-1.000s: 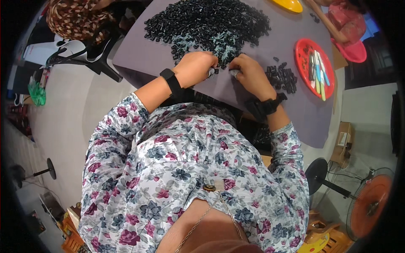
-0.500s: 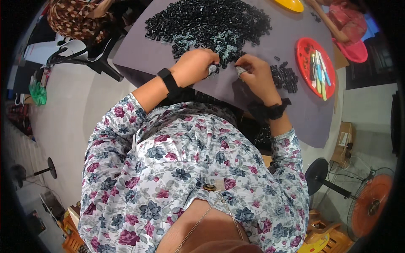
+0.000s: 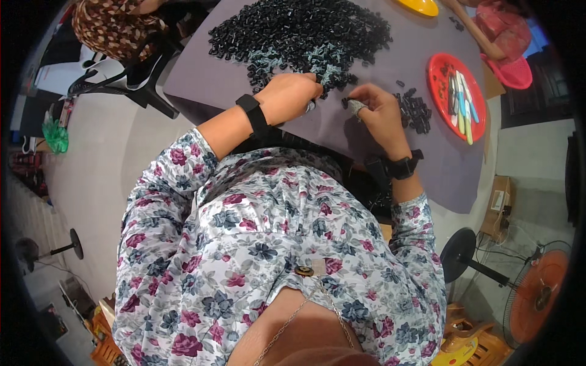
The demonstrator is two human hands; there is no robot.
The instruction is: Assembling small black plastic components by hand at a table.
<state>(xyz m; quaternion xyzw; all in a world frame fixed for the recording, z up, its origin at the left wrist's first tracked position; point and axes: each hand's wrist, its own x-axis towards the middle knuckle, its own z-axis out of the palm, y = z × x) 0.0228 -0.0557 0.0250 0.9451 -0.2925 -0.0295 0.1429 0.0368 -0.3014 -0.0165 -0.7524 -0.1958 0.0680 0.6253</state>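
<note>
A large heap of small black plastic pieces [image 3: 299,30] covers the far middle of the table, with greyish-green ones [image 3: 329,61] mixed in along its near side. At that near edge, my left hand [image 3: 288,96] is closed with its fingers curled in; what they hold, if anything, is hidden. My right hand [image 3: 379,114] is closed in a pinch, with a small black piece [image 3: 345,102] at its fingertips, just above the table. Grey wrapping covers the thumb of my right hand, and some grey shows at my left thumb. A smaller group of black pieces [image 3: 415,111] lies right of my right hand.
A red plate [image 3: 434,91] at the right holds several knife-like tools with coloured handles. Part of a yellow dish [image 3: 421,6] shows at the far edge. Another person's arm [image 3: 473,30] reaches in at the far right. A fan [image 3: 537,299] stands lower right.
My left hand has shifted right along the heap's near edge. My right hand has drawn slightly right and nearer to me; the black piece at its fingertips now shows more plainly.
</note>
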